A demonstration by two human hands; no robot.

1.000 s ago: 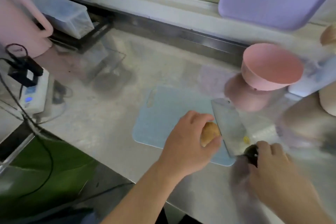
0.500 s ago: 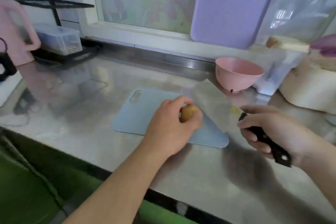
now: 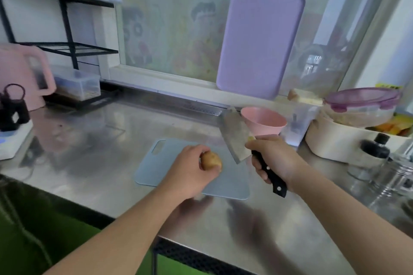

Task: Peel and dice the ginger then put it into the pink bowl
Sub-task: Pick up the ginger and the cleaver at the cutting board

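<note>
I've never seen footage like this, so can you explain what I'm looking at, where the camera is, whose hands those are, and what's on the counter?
There is no machine here. The camera sits on a person's head, looking forward and down, so the two bare arms are that person's own. The left hand holds a piece of ginger over a blue board lying on a steel counter. The right hand grips a cleaver by its black handle, blade raised off the board. Behind the blade stands a pink bowl. A purple board leans against the window, and a pink kettle stands at far left.
</note>
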